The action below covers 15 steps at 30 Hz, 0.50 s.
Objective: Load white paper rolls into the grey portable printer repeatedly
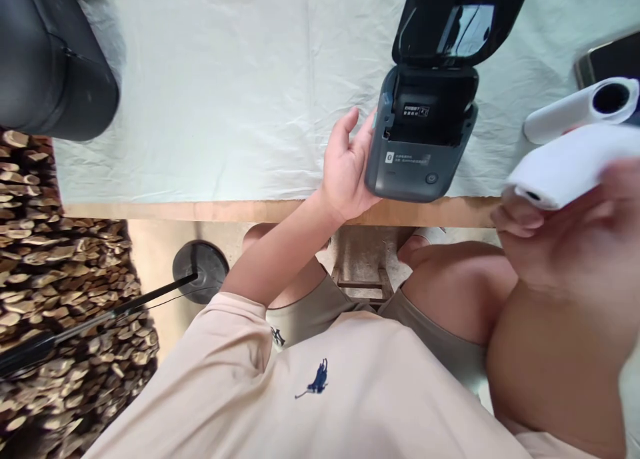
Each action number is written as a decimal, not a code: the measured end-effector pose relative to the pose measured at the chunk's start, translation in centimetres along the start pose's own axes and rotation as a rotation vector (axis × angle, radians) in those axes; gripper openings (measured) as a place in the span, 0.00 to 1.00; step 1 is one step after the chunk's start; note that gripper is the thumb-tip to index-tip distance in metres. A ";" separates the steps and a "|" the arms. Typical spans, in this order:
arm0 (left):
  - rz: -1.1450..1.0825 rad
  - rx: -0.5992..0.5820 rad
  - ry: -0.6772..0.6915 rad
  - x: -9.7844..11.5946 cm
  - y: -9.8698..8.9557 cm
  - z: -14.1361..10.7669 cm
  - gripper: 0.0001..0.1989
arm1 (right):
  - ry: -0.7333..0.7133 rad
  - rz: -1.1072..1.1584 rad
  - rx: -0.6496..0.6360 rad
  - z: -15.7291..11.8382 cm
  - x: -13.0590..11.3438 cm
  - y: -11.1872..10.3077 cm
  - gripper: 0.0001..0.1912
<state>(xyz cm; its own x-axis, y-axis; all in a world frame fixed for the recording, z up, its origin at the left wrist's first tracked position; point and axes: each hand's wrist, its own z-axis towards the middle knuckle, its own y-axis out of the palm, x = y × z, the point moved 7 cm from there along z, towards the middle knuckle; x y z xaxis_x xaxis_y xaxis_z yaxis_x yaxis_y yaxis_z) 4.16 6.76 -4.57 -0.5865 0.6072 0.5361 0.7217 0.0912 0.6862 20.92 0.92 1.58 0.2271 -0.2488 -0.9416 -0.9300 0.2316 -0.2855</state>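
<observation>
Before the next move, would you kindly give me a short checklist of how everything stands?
1. Lid open: ok, swung up from the dark device.
2. Left hand on the dark device: ok, at its left side, fingers partly hidden.
3. Right hand holding the white roll: ok.
4. White roll apart from the second roll: cannot tell; they overlap in view.
5. Power, by the power button: cannot tell whether it is on.

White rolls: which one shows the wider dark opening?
The farther white roll, beyond the right hand; the nearer roll, held in that hand, shows only a small one.
</observation>
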 end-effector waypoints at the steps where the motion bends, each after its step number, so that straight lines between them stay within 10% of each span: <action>1: 0.004 0.018 0.005 0.1 -0.1 0.0 0.17 | 0.035 0.047 -0.005 -0.2 1.0 0.2 0.24; 6: -0.033 -0.004 -0.010 0.1 0.2 0.0 0.17 | 0.012 0.057 0.062 -0.8 1.6 1.1 0.23; 15: -0.060 -0.075 -0.047 -0.1 0.9 -0.1 0.18 | -0.130 -0.705 0.211 -0.1 -1.0 1.2 0.25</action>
<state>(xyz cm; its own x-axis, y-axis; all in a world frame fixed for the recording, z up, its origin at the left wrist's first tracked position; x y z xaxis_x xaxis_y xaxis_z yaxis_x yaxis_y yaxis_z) 4.82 6.66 -3.98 -0.6088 0.6389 0.4703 0.6551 0.0705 0.7522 19.50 1.36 2.20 0.7935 -0.2950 -0.5323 -0.4787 0.2375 -0.8453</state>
